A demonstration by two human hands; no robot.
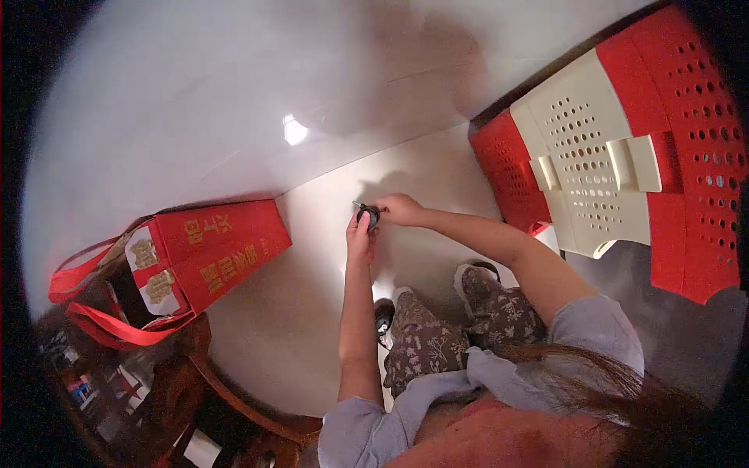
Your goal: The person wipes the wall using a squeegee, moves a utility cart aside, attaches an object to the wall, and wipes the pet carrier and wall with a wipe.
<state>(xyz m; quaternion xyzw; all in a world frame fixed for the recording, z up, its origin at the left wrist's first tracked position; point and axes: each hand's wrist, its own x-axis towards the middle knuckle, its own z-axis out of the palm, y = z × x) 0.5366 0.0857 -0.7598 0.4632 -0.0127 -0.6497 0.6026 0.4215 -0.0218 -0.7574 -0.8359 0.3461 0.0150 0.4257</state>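
Note:
In front of me, my left hand (361,234) is closed around a small round black object (367,216), with the thumb lying on its face. A thin pale tip sticks out at the object's upper left. What kind of thing it is, I cannot make out. My right hand (400,209) is also closed, its fingertips pinching the object's right edge or a small part there. Both hands are close together above the pale floor.
A red paper bag (226,242) with gold lettering stands to the left, beside dark wooden furniture (226,382). On the right are red and cream perforated plastic panels (581,156). A pale wall (195,132) with a bright spot (294,129) rises ahead.

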